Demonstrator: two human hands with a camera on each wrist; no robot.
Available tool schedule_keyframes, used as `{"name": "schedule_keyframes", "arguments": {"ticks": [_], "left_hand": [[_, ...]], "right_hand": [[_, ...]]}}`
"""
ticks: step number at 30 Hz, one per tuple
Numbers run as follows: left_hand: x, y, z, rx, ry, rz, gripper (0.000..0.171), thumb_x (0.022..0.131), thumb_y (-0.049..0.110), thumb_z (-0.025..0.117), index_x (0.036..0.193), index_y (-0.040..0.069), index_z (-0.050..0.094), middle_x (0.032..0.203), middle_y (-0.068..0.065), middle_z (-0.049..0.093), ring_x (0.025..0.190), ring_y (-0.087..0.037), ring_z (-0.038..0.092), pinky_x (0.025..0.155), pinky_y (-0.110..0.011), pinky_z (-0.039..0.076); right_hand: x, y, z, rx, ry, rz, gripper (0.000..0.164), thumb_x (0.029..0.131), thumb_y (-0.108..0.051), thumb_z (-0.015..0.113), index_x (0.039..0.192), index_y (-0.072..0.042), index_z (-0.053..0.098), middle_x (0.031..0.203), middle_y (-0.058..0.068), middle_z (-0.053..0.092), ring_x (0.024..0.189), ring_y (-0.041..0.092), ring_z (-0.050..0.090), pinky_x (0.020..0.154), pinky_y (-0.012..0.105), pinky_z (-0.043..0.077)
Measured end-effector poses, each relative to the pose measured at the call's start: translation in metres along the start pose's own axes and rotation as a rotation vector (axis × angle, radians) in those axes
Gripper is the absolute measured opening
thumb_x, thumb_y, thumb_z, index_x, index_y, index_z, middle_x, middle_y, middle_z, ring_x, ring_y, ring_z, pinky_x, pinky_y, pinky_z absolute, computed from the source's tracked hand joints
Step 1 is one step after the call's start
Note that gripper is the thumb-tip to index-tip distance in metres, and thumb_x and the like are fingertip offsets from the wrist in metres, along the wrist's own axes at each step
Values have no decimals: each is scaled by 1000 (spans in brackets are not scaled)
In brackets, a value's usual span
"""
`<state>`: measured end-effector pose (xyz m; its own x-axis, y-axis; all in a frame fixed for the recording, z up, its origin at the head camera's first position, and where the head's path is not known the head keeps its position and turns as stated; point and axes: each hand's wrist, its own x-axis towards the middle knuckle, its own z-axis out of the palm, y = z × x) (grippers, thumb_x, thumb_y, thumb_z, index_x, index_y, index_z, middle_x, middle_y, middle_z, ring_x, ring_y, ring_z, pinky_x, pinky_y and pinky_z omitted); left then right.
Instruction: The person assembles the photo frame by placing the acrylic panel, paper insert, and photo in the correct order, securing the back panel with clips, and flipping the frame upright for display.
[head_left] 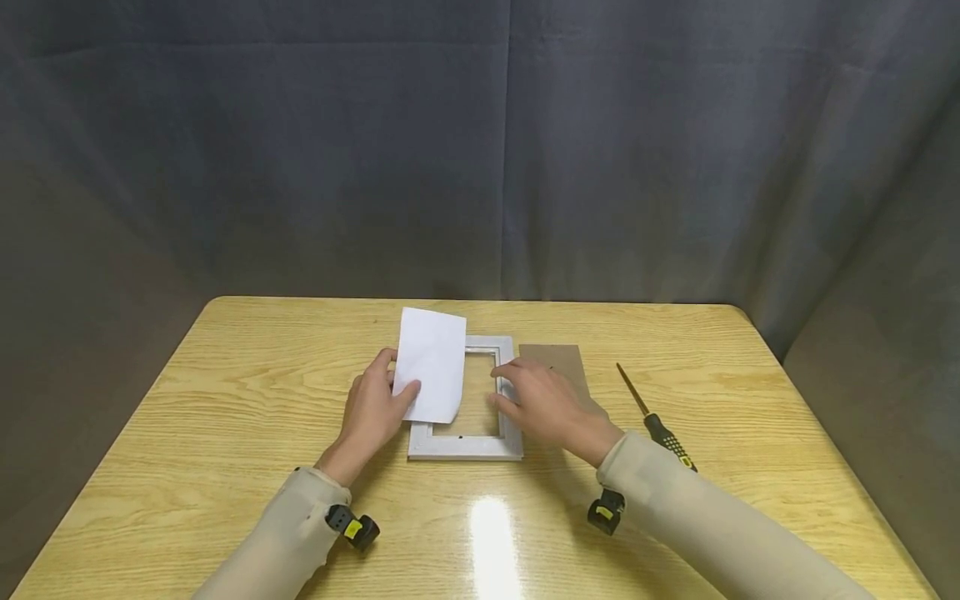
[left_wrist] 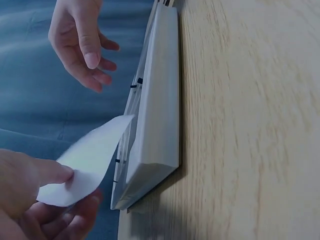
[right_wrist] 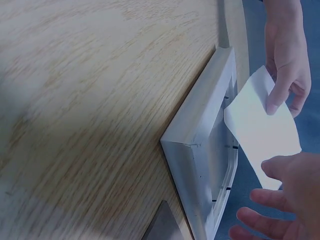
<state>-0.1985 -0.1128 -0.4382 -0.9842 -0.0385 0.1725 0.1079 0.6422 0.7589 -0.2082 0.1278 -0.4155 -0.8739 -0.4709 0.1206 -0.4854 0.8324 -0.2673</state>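
Note:
My left hand point(head_left: 375, 407) pinches a white sheet of paper point(head_left: 431, 362) by its left edge, thumb on top and fingers beneath. The paper hangs over the left part of a white picture frame point(head_left: 465, 448), its lower end bending in the left wrist view. That frame lies on the table with small dark tabs along its inner edge, seen in the right wrist view. Over the frame's right side hovers my right hand point(head_left: 551, 404), fingers loosely bent and apart, nothing between them. A brown backing board point(head_left: 558, 358) lies right of the frame, partly hidden by this hand.
A screwdriver point(head_left: 660, 429) with a black and yellow handle lies to the right, its handle end beside the right sleeve. The wooden table point(head_left: 262, 375) ends at the back before a grey curtain point(head_left: 360, 167).

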Motion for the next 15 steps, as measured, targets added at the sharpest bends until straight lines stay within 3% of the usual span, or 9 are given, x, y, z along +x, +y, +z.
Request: {"name": "schedule_keyframes", "arguments": {"ticks": [7,15], "left_hand": [[3,-2,1,112,16,-78,54,84,24,67,132,3,50,105,-19,68,89,-26,67,69,-40,53],[7,-5,2,45,-28,-79,71,84,17,67,143,-6,34,109,-27,64,92,-29,66,71,-35,54]], "right_hand": [[0,0,0,5,3,6,41,91,-38,56,121,-10,64,118,6,63,107,22,59,87,39,49],[1,0,0,-1,-10,22,41,91,-37,56,120,-10,64,118,6,63,108,22,58,89,39,48]]}}
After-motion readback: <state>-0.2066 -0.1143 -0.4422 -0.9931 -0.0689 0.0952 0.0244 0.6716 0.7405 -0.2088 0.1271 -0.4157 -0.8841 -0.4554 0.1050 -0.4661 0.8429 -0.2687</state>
